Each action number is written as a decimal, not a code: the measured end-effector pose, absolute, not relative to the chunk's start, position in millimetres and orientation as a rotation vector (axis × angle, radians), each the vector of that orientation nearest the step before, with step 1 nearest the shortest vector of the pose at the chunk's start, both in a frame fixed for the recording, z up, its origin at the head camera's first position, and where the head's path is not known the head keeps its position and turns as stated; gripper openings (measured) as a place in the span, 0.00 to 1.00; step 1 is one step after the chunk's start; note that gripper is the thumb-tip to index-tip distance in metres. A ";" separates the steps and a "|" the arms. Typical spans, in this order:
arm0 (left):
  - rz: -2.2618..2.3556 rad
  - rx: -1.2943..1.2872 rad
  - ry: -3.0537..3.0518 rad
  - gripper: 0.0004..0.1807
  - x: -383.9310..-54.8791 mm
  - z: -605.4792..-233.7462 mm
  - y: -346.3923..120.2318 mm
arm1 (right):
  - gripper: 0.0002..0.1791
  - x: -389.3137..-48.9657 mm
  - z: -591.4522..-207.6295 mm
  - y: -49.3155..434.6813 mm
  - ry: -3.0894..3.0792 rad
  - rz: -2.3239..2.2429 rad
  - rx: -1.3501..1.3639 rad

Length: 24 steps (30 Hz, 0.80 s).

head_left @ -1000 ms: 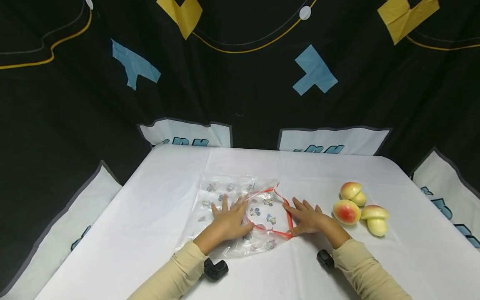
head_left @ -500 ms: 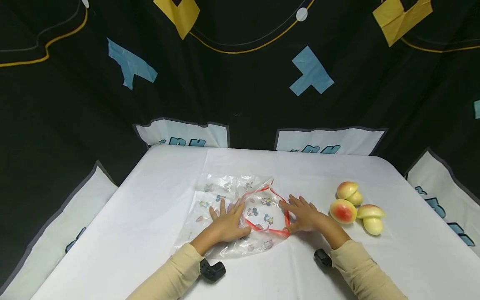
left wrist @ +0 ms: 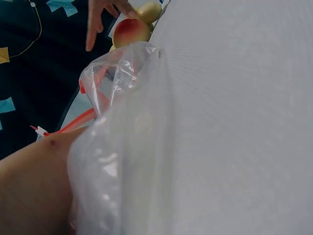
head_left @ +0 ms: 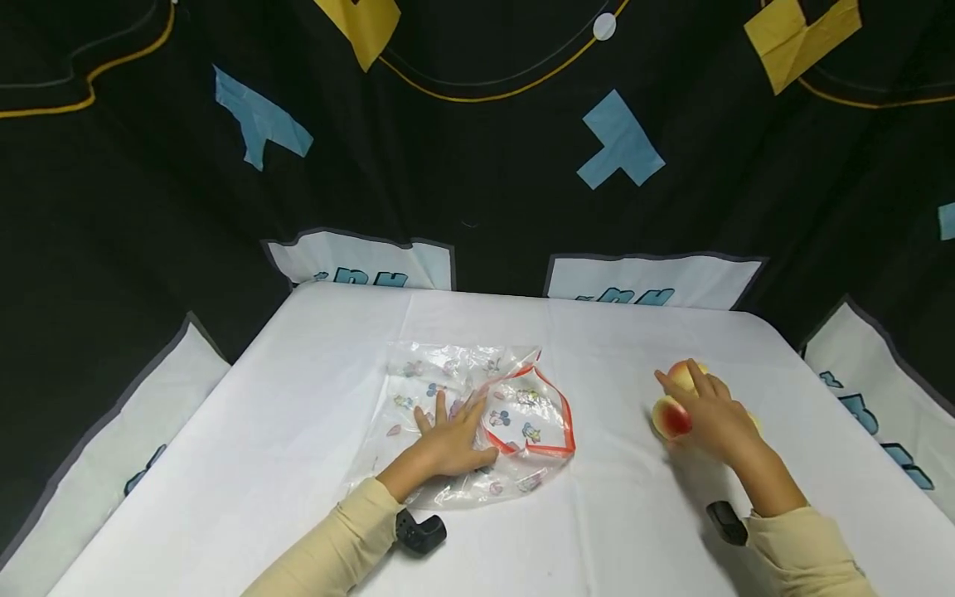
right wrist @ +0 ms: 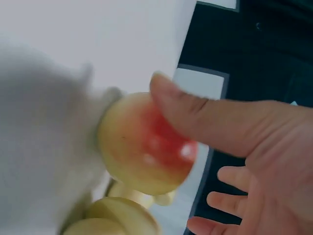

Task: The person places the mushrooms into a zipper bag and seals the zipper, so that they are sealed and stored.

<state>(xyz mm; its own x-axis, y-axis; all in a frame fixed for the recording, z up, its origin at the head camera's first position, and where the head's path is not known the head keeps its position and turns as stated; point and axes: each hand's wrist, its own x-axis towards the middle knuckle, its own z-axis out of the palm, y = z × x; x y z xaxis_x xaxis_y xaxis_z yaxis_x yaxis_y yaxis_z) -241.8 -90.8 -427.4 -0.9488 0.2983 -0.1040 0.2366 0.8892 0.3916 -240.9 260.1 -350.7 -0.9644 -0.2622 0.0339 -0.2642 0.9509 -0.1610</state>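
Note:
A clear plastic drawstring bag (head_left: 403, 414) printed with small cartoon figures lies on the table, its red-edged mouth facing right. My left hand (head_left: 450, 446) rests on it with fingers spread; in the left wrist view the crinkled bag (left wrist: 100, 171) rises beside the hand. Over at the right, my right hand (head_left: 719, 424) hovers over several toy mushrooms, fingers extended. The nearest mushroom (head_left: 670, 419) shows a yellow cap with a red blush. In the right wrist view my thumb overlaps this mushroom (right wrist: 139, 152), the other fingers apart from it. My hand partly hides the others.
White cloth covers the table (head_left: 336, 348). Behind it hangs a black curtain (head_left: 477, 182) with blue and yellow patches. Pale mushrooms (right wrist: 117, 215) lie close beside the red-blushed one. A black wrist device (head_left: 421, 532) sits under my left wrist.
My right hand has left the bag's red rim and moved right, over the toy mushrooms. My left hand has stayed on the bag.

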 end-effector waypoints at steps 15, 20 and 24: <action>0.545 0.456 2.904 0.49 -244.9 -420.6 -88.1 | 0.41 -262.9 -361.9 259.4 -2.948 0.350 0.672; 0.546 0.432 2.893 0.49 -241.3 -422.3 -91.3 | 0.40 -261.8 -362.6 237.3 -2.887 0.616 0.732; 0.540 0.438 2.897 0.49 -240.5 -423.5 -92.1 | 0.39 -259.4 -360.1 204.7 -2.771 0.759 0.817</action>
